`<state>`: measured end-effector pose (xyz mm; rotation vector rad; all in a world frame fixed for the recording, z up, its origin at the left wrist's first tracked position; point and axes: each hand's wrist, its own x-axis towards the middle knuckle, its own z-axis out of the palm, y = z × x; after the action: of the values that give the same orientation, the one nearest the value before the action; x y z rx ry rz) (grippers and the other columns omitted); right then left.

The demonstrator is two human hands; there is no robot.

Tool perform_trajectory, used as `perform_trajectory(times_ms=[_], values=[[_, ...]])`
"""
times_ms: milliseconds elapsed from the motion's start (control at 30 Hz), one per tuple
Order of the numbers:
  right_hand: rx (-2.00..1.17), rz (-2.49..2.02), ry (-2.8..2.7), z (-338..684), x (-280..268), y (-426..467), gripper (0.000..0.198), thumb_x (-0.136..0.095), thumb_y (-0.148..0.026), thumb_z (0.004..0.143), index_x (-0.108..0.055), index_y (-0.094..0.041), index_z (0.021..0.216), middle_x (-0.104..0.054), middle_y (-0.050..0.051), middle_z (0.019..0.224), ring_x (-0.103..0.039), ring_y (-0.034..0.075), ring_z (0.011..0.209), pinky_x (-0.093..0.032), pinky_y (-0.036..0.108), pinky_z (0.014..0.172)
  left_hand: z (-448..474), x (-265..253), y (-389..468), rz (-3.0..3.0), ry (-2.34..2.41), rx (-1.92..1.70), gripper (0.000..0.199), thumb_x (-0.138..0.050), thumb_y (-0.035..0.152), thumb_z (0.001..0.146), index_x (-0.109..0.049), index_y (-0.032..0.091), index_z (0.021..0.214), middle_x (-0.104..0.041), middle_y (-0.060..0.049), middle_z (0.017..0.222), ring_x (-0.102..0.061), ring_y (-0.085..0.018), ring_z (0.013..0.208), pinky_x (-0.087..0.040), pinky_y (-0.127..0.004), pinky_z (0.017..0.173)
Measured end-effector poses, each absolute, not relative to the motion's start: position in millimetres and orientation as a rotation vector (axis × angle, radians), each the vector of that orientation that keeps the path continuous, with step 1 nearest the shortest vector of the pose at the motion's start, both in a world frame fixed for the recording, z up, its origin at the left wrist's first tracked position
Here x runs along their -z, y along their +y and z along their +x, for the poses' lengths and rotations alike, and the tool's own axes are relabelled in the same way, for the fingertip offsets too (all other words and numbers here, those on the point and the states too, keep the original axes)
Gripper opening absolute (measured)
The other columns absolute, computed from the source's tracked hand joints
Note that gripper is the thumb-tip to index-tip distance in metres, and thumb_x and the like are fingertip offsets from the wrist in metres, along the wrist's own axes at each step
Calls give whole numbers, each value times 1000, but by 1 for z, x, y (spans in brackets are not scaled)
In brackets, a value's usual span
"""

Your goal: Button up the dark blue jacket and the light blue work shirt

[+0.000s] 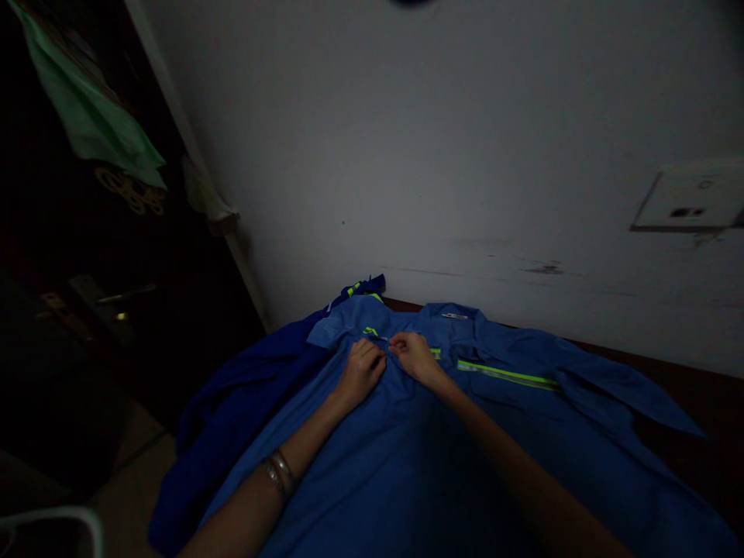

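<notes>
A blue shirt (pixel 372 465) with a fluorescent yellow and grey stripe lies spread out in front of me, its collar toward the wall. My left hand (pixel 361 369) rests on the chest part of the shirt, fingers bent and pressed together on the cloth. Close beside it, my right hand (pixel 414 355) pinches at the same spot, near a small yellow mark. The bit of cloth between the fingertips is too small and dark to make out. Under the shirt's left side lies a darker blue garment (pixel 232 403) with a yellow-trimmed end.
Behind the clothes rises a pale wall (pixel 430 155) with a socket plate (pixel 694 198) on the right. A dark door (pixel 151 256) with a metal handle (pixel 125 294) stands at the left, with a green cloth (pixel 96 124) hanging on it. A white curved rim (pixel 58 513) shows at lower left.
</notes>
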<state>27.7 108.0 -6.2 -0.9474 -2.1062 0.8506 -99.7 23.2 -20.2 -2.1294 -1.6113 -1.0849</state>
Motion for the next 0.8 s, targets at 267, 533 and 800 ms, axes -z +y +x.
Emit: perform_trajectory(times_ms=[267,533,800], values=[[-943,-1018,-2020,30,6,120,14,-57,-17,71,-67,-13,81,-69,6,75,-63,15,68,-47,21,62,-102,21,22,-2142,-1650,1114,10,-49,18,82,-59,18,78,-60,-5,77,-52,-18,79,-41,-34,74],[-821,-937,-2000,42,-23,112,19,-56,-24,76,-68,-15,86,-70,7,83,-64,16,76,-48,23,71,-95,15,17,-2102,-1665,1168,8,-52,21,80,-58,18,84,-61,-5,83,-54,-19,85,-40,-36,81],[-543,-832,-1865,104,-104,115,22,-51,-19,74,-67,-13,87,-69,6,80,-62,14,73,-47,24,69,-86,12,12,-2189,-1529,1204,10,-49,22,82,-58,18,78,-60,-5,77,-53,-17,77,-41,-33,75]])
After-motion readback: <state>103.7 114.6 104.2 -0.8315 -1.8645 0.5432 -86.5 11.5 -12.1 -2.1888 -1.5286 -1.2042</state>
